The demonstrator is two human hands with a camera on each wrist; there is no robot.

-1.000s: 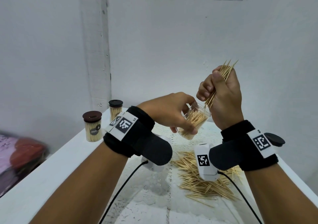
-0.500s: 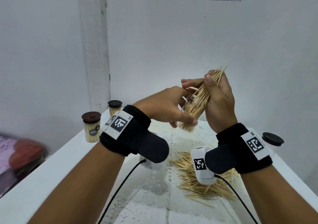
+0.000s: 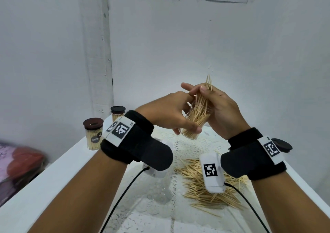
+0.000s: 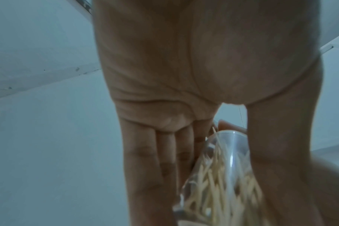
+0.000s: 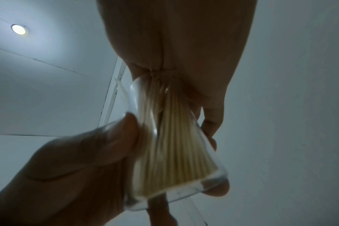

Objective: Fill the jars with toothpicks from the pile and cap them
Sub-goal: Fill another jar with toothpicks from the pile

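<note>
Obstacles: toothpick pile [image 3: 205,184] on bench [image 3: 53,188] directly below both grips; two capped jars [image 3: 93,134] left of them; loose lid [image 3: 284,145] right. Open air above grips.

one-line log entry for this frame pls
left hand holds clear jar | right hand feeds toothpick bundle in | cap off

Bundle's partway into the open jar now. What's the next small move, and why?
Probably let the right hand ease its pinch so the toothpick bundle drops fully into the clear jar. The left hand holds that jar tilted, and the bundle's tips stick out above its mouth.
</note>
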